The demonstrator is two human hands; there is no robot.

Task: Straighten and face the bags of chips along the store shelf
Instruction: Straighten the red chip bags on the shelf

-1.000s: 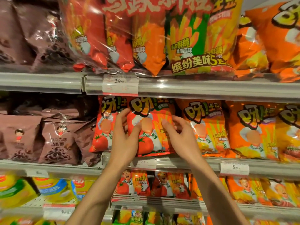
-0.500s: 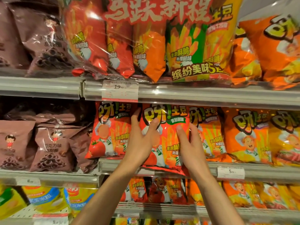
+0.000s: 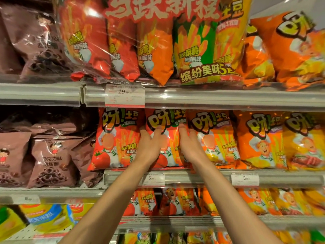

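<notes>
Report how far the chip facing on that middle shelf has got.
Done: the first red tomato bag stands upright, front out. In hand: the left hand and right hand press flat on the second red bag, setting it square. Left: the orange bags to the right overlap and lean, as do the brown bags.

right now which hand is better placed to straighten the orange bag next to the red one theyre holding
Right. The right hand rests on the red tomato bag's right edge, touching the orange bag. The left hand lies on the red bag's other side, farther away.
</notes>
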